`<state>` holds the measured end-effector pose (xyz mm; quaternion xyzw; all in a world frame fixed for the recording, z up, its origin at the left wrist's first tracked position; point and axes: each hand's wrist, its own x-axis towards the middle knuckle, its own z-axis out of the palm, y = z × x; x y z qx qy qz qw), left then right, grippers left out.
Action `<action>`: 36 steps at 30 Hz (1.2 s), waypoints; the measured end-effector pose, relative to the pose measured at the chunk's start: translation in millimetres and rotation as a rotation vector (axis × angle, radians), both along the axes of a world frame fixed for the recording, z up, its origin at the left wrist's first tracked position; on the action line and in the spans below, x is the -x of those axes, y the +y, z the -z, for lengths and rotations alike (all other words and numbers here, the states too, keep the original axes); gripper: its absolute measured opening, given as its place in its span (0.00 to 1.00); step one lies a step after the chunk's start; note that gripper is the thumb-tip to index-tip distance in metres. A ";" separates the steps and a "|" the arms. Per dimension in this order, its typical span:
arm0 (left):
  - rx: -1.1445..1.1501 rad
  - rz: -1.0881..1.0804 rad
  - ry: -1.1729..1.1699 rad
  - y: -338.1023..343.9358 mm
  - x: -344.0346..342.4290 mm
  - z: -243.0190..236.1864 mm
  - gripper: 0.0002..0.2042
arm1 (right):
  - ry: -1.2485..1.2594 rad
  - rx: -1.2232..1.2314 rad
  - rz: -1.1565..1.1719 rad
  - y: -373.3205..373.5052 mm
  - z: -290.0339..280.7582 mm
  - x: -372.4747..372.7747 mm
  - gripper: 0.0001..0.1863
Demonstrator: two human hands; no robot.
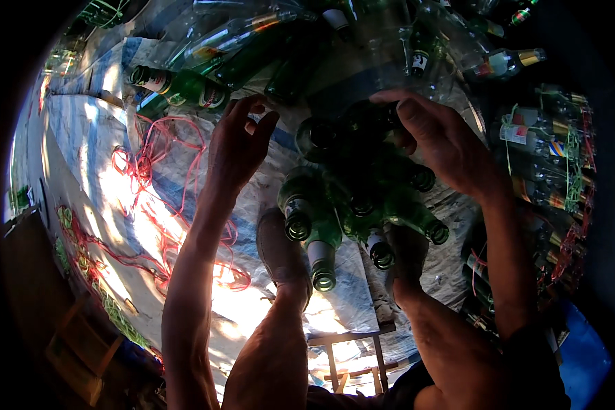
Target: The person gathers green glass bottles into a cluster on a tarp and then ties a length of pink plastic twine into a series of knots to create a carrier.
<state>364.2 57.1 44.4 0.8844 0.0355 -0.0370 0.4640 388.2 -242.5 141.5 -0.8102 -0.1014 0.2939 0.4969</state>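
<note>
Just beyond the person's shoes (280, 251), a cluster of green bottles (363, 204) stands on a pale sheet (82, 133). Left hand (241, 140): near the cluster, fingers loosely curled, thumb apart. Right hand (447, 140): at the cluster's far right edge, fingers bent; whether they grip glass, I cannot tell. Red twine (143, 164) lies tangled at left.

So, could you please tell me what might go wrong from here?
The green bottles crowd close together, so a bump from the right hand at their far edge might topple several. The loose red string, tangled on the ground sheet near the left shoe, could snag it.
</note>
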 end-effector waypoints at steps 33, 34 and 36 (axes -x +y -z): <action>-0.328 0.132 0.137 -4.3 -27.1 43.4 0.31 | -0.024 0.000 -0.042 -12.7 17.0 1.1 0.39; -0.334 0.131 0.137 1.9 -19.6 42.8 0.31 | -0.022 -0.018 -0.033 -11.2 17.9 1.5 0.39; -0.351 0.124 0.096 8.4 -3.9 40.7 0.33 | -0.017 -0.027 -0.019 -12.0 18.9 2.4 0.38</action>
